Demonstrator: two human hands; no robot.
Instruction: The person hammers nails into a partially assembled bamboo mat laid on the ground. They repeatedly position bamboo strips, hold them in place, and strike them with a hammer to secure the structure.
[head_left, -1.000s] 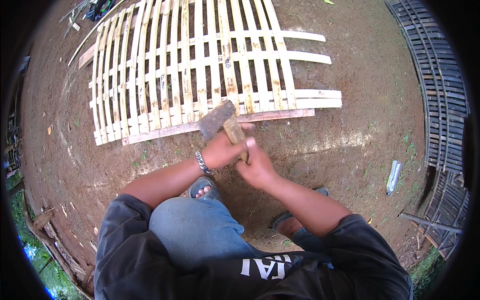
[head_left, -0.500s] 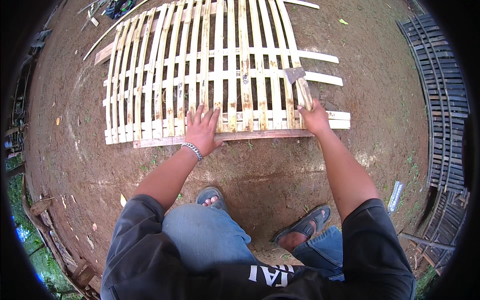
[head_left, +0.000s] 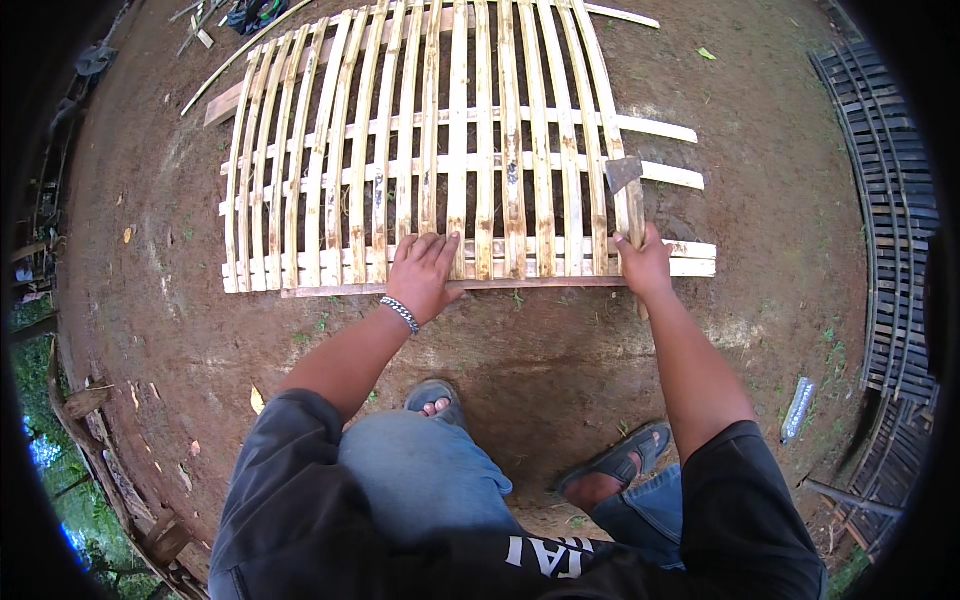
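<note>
- Many pale slats [head_left: 512, 110] are laid across crosspieces [head_left: 672, 176] in a wooden lattice [head_left: 458, 150], set on dirt ground [head_left: 480, 350] before the person; most of the layout is judged done
- Crosspiece ends are left bare at right; fastening cannot be told
- Slats are touched at the near edge by the left hand [head_left: 424, 280], fingers outstretched, any grip unclear
- A hatchet [head_left: 624, 173] is gripped by the handle in the right hand's [head_left: 648, 265] closed fingers, at the lattice's right end
</note>
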